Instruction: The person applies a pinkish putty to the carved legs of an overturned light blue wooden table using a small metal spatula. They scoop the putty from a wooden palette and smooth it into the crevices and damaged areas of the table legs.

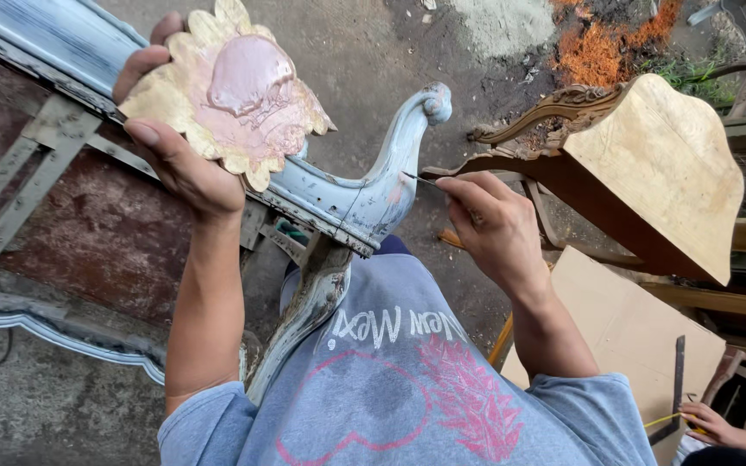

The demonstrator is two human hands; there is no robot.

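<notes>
An unpainted carved wooden chair (649, 164) stands beside a cardboard sheet (623, 332), orange debris (602, 47) behind.

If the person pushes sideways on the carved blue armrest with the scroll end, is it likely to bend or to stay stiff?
The carved blue armrest looks like thick solid wood, so probably stiff. Its worn paint seems dry and matte, likely not slippery. The thin brush in the right hand touches it lightly, so it should hardly shift.
</notes>
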